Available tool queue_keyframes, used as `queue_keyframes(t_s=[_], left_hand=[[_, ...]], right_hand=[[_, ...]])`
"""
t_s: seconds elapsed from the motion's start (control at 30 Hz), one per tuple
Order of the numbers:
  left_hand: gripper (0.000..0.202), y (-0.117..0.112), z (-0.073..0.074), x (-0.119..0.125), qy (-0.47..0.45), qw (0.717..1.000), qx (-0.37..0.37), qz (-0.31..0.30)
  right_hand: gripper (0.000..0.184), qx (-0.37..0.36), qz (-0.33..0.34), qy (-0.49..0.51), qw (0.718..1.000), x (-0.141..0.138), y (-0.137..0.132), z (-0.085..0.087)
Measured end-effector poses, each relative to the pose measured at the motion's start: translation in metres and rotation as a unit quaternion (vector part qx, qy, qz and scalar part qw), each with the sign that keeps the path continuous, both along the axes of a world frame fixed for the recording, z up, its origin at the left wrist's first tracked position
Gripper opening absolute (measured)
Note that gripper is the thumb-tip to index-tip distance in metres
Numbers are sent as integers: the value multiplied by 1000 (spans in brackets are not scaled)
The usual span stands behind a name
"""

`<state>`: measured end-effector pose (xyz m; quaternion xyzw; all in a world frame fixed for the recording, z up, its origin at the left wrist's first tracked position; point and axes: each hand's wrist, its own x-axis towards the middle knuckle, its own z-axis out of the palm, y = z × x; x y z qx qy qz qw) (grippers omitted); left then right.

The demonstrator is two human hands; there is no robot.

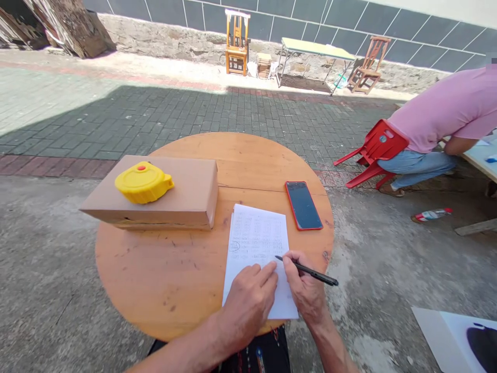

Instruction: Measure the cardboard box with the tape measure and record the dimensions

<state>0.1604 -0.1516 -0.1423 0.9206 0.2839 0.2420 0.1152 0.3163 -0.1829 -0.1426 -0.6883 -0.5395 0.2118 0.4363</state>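
A black pen is gripped in my right hand, tip pointing left over the white paper. Rows of handwriting fill the upper part of the sheet, too small to read, with one loop drawn at its left side. My left hand lies on the lower part of the paper, fingers loosely bent and holding nothing. Right of the sheet lies a phone with a red edge and a dark screen. A yellow tape measure with a red button rests on a closed cardboard box to the left.
All of this is on a round wooden table. A person in a pink shirt sits on a red plastic chair at the right. A bottle lies on the ground. Wooden chairs and a folding table stand along the wall.
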Motion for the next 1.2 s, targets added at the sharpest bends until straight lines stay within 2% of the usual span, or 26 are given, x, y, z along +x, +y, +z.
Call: queue_keyframes(t_s=[0.7,1.2], left_hand=[[17,0,1,0,-7,1000,-4,3],[16,1,3,0,-14,1000,-24,1]], right_hand=[[22,6,3,-24,1000,-1,3,4],[24,-7,25,-2,1000,0,1,7]])
